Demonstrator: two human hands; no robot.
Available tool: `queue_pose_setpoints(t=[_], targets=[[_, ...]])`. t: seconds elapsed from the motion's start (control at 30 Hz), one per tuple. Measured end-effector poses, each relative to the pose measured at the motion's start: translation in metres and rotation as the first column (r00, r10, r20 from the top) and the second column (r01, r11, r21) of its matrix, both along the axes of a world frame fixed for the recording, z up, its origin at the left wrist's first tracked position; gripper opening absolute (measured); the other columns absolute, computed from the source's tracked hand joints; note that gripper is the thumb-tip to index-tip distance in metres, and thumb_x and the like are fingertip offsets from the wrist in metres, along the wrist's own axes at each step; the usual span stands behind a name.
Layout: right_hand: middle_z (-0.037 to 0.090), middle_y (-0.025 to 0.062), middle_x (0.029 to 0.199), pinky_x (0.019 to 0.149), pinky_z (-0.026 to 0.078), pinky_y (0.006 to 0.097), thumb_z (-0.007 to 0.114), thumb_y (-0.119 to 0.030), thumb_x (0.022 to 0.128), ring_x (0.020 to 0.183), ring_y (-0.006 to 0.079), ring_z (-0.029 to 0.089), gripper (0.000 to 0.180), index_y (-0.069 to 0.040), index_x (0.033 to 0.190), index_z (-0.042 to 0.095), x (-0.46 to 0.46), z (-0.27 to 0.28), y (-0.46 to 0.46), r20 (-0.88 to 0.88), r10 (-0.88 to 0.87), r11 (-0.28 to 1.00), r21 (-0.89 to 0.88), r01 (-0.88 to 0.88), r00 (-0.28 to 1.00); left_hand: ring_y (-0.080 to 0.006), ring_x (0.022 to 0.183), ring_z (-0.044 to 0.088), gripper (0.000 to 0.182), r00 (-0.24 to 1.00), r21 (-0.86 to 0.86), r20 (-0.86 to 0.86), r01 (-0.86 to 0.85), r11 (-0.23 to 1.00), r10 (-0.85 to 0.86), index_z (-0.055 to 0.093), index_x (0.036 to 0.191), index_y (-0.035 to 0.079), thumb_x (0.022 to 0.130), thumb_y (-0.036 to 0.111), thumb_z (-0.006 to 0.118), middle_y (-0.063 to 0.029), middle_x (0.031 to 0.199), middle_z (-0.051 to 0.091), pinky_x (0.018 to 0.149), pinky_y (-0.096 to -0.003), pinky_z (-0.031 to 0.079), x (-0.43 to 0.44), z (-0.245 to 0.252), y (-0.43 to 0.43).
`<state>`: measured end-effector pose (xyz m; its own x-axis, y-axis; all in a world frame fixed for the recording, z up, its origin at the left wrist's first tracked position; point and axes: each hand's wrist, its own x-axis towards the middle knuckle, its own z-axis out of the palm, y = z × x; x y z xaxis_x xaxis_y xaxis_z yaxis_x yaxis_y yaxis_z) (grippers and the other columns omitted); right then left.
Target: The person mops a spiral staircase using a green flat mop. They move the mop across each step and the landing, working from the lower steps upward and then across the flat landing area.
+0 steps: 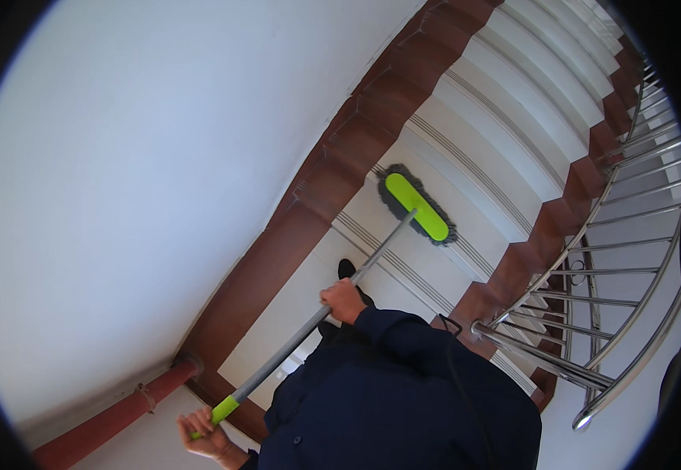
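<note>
A mop with a bright green plate (428,217) and a grey fringed pad lies across the pale stair steps, its grey pole (293,343) running diagonally back to the person. My right hand (343,299) is closed around the middle of the pole, above the dark shoes. Lower and further left, my left hand (205,435) grips the green end of the pole. The pad rests at the grooved edge of a step (473,258), a little beyond the nearest grooved edge. The dark blue jacket hides part of the floor.
A white wall with reddish-brown stepped skirting (346,153) borders the stairs on the left. Along the right side runs a stainless steel railing (552,358), with brown trim beside it. A red pipe (123,411) stands at the lower left, by the wall corner.
</note>
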<state>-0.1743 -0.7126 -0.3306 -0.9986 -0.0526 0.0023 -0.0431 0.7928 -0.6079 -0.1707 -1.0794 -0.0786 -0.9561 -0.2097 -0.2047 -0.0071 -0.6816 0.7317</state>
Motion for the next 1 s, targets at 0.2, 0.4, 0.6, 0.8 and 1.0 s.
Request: queue_pose_setpoints(t=[0.2, 0.4, 0.6, 0.8, 1.0], targets=[[0.062, 0.0075, 0.068, 0.071, 0.037, 0.0433, 0.064, -0.01, 0.068, 0.072, 0.0293, 0.06, 0.009, -0.013, 0.074, 0.058, -0.043, 0.024, -0.068, -0.058, 0.17, 0.97, -0.163, -0.177, 0.984, -0.0103, 0.045, 0.022, 0.039, 0.975, -0.136, -0.214, -0.089, 0.987, 0.059, 0.03, 0.063, 0.015, 0.1, 0.017, 0.04, 0.0013, 0.047, 0.022, 0.057, -0.0278, 0.03, 0.02, 0.048, -0.05], [0.062, 0.0074, 0.072, 0.074, 0.039, 0.0422, 0.063, -0.009, 0.071, 0.079, 0.0279, 0.06, 0.007, -0.013, 0.075, 0.059, -0.064, 0.025, -0.12, -0.079, 0.257, 0.937, -0.222, -0.268, 0.963, -0.0108, 0.046, 0.021, 0.041, 0.948, -0.252, -0.191, -0.298, 0.921, 0.255, 0.03, 0.061, 0.016, 0.101, 0.02, 0.038, 0.002, 0.048, 0.022, 0.057, -0.0293, 0.029, 0.021, 0.073, -0.054], [0.062, 0.0068, 0.08, 0.078, 0.038, 0.041, 0.064, -0.011, 0.075, 0.088, 0.0253, 0.058, 0.007, -0.011, 0.078, 0.058, -0.07, -0.008, -0.111, -0.098, 0.225, 0.974, -0.003, -0.226, 0.969, -0.0105, 0.048, 0.023, 0.041, 0.957, -0.309, -0.263, -0.207, 0.928, 0.126, 0.031, 0.062, 0.015, 0.101, 0.023, 0.04, 0.0025, 0.05, 0.023, 0.06, -0.0299, 0.029, 0.014, 0.03, -0.006], [0.062, 0.0067, 0.08, 0.083, 0.038, 0.0422, 0.063, -0.014, 0.079, 0.087, 0.0257, 0.058, 0.004, -0.012, 0.079, 0.059, -0.083, -0.025, -0.089, -0.107, 0.077, 0.997, 0.016, -0.075, 0.991, -0.0113, 0.048, 0.028, 0.037, 0.964, -0.305, -0.257, -0.142, 0.942, 0.062, 0.034, 0.067, 0.015, 0.101, 0.027, 0.039, 0.0022, 0.049, 0.027, 0.063, -0.0313, 0.033, 0.014, 0.004, 0.023], [0.062, 0.0072, 0.083, 0.087, 0.037, 0.042, 0.064, -0.016, 0.081, 0.093, 0.0253, 0.057, 0.005, -0.013, 0.079, 0.06, -0.114, -0.047, -0.052, -0.146, -0.013, 0.999, 0.046, 0.02, 0.989, -0.0153, 0.055, 0.036, 0.029, 0.987, -0.282, -0.092, -0.15, 0.948, 0.129, 0.034, 0.068, 0.014, 0.096, 0.018, 0.041, -0.0012, 0.055, 0.031, 0.079, -0.0385, 0.038, 0.0, -0.022, 0.047]])
